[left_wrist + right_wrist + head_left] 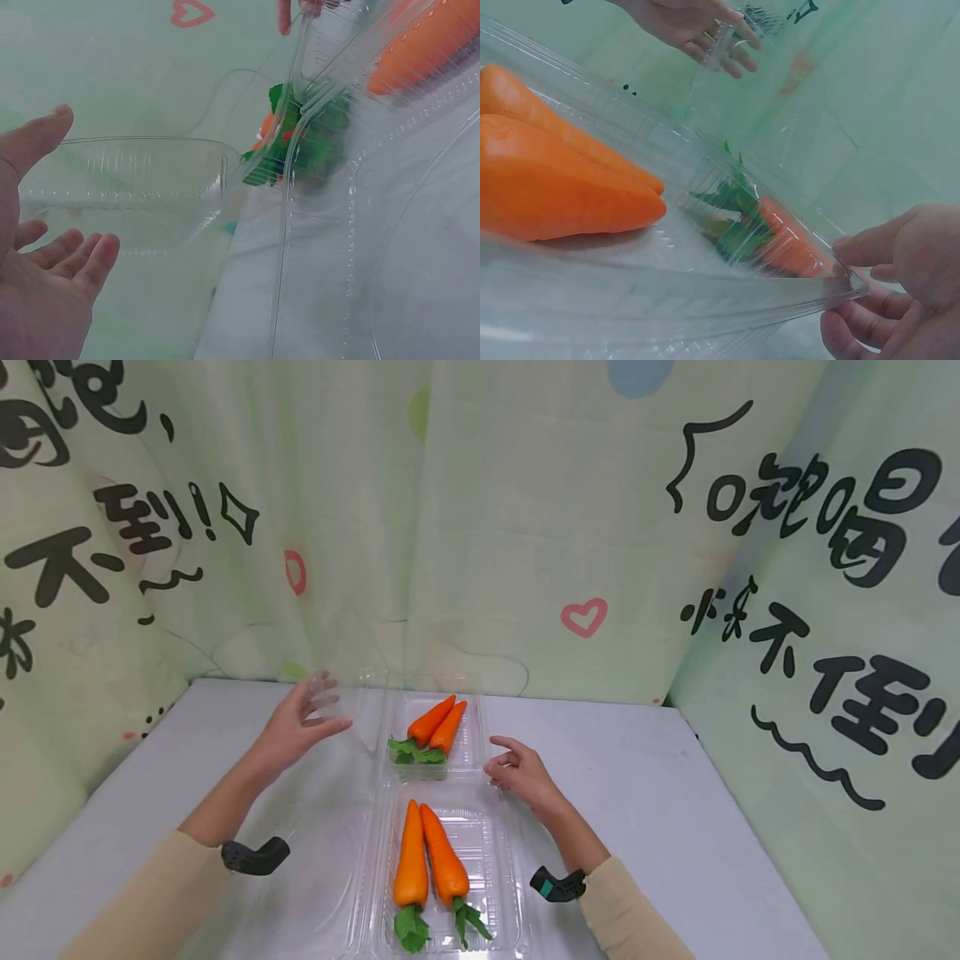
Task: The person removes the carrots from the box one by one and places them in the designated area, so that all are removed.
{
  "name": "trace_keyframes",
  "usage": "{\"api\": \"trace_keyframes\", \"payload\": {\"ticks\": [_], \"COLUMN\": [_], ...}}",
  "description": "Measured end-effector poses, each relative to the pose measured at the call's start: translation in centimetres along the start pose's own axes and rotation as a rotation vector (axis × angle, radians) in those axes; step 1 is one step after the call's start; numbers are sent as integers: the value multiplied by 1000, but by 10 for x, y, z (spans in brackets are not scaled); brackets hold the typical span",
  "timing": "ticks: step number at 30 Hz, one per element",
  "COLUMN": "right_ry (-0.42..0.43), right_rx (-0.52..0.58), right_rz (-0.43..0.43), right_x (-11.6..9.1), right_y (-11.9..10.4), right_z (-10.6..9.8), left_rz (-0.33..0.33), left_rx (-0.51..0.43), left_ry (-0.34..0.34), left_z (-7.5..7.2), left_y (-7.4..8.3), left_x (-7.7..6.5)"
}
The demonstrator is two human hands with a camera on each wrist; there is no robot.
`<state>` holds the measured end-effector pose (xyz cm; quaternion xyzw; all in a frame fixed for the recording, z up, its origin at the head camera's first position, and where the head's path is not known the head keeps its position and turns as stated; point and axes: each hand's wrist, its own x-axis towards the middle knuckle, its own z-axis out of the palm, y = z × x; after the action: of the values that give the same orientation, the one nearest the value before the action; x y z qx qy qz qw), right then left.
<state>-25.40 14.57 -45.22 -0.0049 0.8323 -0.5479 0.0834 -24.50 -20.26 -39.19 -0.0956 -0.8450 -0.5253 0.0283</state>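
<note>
Two orange carrots [437, 727] with green tops lie in the far clear plastic container [474, 752]. Its transparent lid [150, 172] is raised on the left. My left hand [303, 720] is at this lid, fingers straight and thumb apart, some fingers seen through the plastic. At the right side of the far container, my right hand [519, 772] holds the rim near its front corner between thumb and bent fingers. Closer in, a second clear container [510, 893] carries two larger carrots [411, 852], tips pointing away.
The near container's transparent lid [300, 893] lies folded open to the left on the white table [637, 802]. A printed pale green curtain [510, 527] hangs behind the table and along both sides. Black wrist cameras [255, 857] sit on both forearms.
</note>
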Motion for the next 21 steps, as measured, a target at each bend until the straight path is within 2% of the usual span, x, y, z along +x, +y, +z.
{"api": "trace_keyframes", "payload": {"ticks": [7, 16, 21], "right_ry": [3, 9, 9], "right_rx": [13, 10, 10], "right_rz": [1, 0, 4], "right_x": [0, -1, -1], "right_y": [1, 2, 2], "right_z": [-1, 0, -1], "left_rz": [13, -41, -43], "left_rx": [-25, 0, 28], "left_ry": [8, 10, 32], "left_z": [-11, -24, -30], "left_y": [-2, -8, -13], "left_x": [-4, -13, -21]}}
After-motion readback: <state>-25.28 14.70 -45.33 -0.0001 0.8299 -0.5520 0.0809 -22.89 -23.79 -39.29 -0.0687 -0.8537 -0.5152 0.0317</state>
